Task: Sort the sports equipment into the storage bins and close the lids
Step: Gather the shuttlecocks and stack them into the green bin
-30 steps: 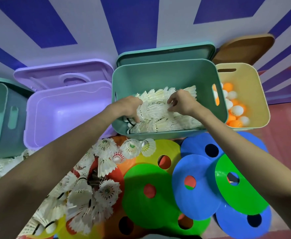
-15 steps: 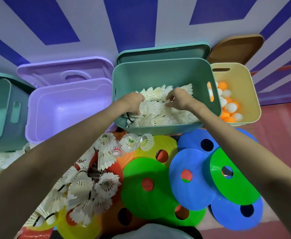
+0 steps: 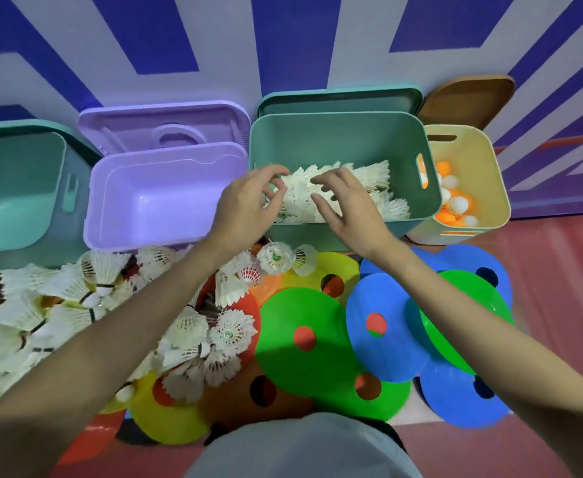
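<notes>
While both hands reach over the middle bin, this is how things look:

Left hand: the left hand [image 3: 248,205] has its fingers bent, and the fingertips [image 3: 276,182] touch the white shuttlecocks in the bin [image 3: 345,191]. I cannot tell if it pinches one or only touches.

Right hand: the right hand [image 3: 348,205] has its fingers spread a little and loose. They lie on top of the same white heap, and nothing is held tight.

Green bin: the green bin [image 3: 352,139] sits right under both hands, and its green lid [image 3: 338,100] stands behind it.

Purple bin: the purple bin [image 3: 166,198] is just left of the left hand.

Cream bin: the cream bin [image 3: 483,174] is right of the right hand, with orange and white balls [image 3: 455,201] inside.

Loose shuttlecocks: more shuttlecocks on the floor [image 3: 86,298] lie under the left arm.

Flat discs: the coloured discs [image 3: 304,339] lie below both wrists, overlapping each other.
</notes>
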### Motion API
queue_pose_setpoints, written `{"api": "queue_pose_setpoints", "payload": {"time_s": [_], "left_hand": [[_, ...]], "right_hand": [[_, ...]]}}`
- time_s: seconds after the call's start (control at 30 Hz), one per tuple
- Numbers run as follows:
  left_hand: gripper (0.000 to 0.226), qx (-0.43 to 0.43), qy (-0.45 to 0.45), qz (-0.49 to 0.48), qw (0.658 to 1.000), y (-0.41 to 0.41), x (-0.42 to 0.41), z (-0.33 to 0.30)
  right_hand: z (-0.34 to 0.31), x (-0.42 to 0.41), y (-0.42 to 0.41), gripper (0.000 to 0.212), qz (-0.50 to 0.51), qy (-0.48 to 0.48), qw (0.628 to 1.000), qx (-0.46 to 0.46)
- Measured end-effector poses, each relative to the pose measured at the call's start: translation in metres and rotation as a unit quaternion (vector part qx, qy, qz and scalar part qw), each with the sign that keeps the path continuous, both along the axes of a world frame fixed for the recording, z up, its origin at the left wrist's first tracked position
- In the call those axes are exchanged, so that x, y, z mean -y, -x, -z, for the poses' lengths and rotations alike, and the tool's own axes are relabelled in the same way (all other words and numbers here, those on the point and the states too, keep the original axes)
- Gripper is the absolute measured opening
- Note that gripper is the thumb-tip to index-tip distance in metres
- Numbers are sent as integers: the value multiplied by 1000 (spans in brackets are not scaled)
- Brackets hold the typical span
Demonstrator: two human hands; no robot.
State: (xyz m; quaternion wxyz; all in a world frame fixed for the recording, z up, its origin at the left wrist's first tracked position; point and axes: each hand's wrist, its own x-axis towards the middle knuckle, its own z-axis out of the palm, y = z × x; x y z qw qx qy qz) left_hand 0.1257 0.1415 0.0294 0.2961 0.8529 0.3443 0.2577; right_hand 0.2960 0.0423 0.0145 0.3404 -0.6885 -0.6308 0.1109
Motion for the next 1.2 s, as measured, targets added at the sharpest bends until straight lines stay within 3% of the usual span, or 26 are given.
{"api": "queue_pose_setpoints", "payload": {"time_s": [0.07,0.17,0.33,0.47,0.6,0.73,0.87,1.03,1.2], "left_hand": [[23,35,-10,-13,999,23,22,0],[27,-12,-16,-14,1000,51,38,20],[49,-168,-68,21,983,66,46,59],[59,-229,-76,30,970,61,48,76],[55,-264,-60,41,962,58,48,87],[48,-228,-23,37,973,61,49,91],[54,-166,52,44,984,67,51,91],[55,-128,60,19,990,77,54,89],[68,-148,88,28,985,74,55,89]], "right_hand": [[-3,21,17,25,-4,-43,999,0],[6,47,32,24,-12,-43,999,25],[51,62,45,23,1,69,996,50],[82,52,60,32,58,187,981,-2],[91,33,76,37,114,236,964,-47],[95,16,82,27,134,263,952,-76],[92,10,78,10,165,274,941,-113],[88,22,69,37,187,251,942,-123],[87,33,62,29,199,218,937,-185]]}}
